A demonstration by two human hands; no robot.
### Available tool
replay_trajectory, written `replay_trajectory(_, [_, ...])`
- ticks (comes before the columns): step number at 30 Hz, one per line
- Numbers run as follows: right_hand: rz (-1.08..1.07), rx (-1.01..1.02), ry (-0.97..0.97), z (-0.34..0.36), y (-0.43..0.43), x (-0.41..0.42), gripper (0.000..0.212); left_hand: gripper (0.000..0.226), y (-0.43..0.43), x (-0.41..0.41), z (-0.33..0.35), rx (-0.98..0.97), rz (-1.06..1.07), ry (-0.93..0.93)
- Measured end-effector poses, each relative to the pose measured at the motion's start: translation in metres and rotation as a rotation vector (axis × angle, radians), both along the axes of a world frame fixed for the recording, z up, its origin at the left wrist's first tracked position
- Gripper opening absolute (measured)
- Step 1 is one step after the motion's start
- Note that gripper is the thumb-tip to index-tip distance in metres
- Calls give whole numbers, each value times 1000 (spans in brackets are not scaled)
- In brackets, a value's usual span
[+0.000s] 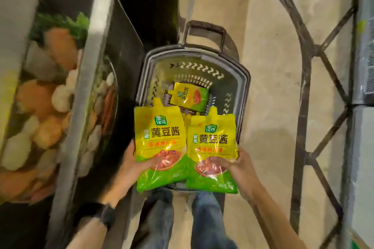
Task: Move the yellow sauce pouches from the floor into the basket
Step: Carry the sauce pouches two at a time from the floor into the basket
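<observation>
yellow sauce pouches, two of them, are held above the near end of the basket (244, 79); a third pouch (189, 96) lies inside it. the left hand (129, 159) pinches the left pouch (159, 147) at its lower edge, the right hand (240, 166) the right pouch (211, 151) likewise. they look soft, full, slick and fairly heavy; a firm low grip suits.
</observation>
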State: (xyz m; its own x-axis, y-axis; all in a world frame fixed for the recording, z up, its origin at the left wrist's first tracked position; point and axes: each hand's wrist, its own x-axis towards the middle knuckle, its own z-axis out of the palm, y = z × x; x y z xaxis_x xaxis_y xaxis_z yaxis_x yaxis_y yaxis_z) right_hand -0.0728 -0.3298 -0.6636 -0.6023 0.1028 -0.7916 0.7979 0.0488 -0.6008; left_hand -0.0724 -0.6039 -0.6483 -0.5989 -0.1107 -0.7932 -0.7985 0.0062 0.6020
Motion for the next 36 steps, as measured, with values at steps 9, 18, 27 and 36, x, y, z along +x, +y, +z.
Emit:
replay_trajectory(9, [114, 164, -69, -151, -40, -24, 80, 97, 18, -52, -77, -78, 246, 124])
replay_trajectory(18, [-37, 108, -195, -290, -46, -26, 40, 91, 48, -79, -147, 60, 398, 151])
replay_trajectory(27, [541, 822, 176, -305, -72, 2, 97, 84, 99, -87, -222, 159, 456, 163])
replay_trajectory(36, [945, 842, 219, -361, -63, 2, 75, 65, 155, -118, -324, 135, 797, 33])
